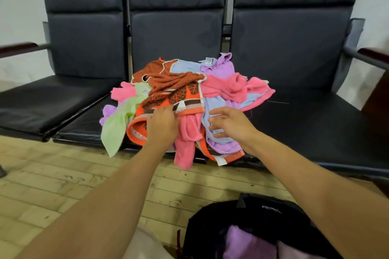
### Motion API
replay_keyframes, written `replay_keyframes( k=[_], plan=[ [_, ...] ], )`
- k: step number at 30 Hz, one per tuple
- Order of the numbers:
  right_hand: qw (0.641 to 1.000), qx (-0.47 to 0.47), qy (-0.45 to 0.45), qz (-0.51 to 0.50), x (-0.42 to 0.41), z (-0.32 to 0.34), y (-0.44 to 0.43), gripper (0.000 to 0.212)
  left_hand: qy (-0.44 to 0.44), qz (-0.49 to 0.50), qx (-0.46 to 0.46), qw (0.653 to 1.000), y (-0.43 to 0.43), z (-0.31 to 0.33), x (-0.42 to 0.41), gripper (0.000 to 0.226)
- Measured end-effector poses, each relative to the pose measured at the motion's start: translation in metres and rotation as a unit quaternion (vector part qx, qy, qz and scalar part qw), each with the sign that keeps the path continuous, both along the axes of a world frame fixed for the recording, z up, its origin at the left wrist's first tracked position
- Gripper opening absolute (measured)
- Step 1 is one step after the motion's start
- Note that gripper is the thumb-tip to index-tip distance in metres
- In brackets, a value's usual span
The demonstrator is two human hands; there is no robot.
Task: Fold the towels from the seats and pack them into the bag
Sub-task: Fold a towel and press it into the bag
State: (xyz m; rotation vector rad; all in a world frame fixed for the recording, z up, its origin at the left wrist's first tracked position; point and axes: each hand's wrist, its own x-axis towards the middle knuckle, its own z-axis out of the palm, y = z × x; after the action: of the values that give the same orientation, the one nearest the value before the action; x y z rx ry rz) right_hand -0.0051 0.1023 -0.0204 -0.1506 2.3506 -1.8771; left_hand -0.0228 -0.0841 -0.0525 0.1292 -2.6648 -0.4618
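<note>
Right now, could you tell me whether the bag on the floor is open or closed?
Open: the black bag's mouth gapes, showing a purple towel inside.

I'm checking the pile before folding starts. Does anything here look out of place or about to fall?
Yes. A pink towel and a green towel hang over the front edge of the seat, and could slip to the floor. A loose thread trails from the pile's right side. Nothing looks damaged.
</note>
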Motion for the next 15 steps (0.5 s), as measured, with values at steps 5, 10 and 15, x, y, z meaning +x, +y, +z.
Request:
replay_keyframes(
  k=[5,10,15],
  plan=[
    [1.000,0.005,-0.010,0.016,0.006,0.000,0.006,0.022,-0.015,0.026,-0.073,0.997,0.014,0.000,-0.005,0.024],
    [1.000,-0.010,-0.024,0.011,0.005,0.003,0.012,0.025,0.010,0.026,-0.089,0.996,0.028,0.003,-0.006,0.019],
    [0.999,-0.028,-0.032,0.008,0.005,0.005,0.013,0.025,0.044,0.007,0.031,0.999,0.017,0.000,-0.003,0.018]
  ],
)
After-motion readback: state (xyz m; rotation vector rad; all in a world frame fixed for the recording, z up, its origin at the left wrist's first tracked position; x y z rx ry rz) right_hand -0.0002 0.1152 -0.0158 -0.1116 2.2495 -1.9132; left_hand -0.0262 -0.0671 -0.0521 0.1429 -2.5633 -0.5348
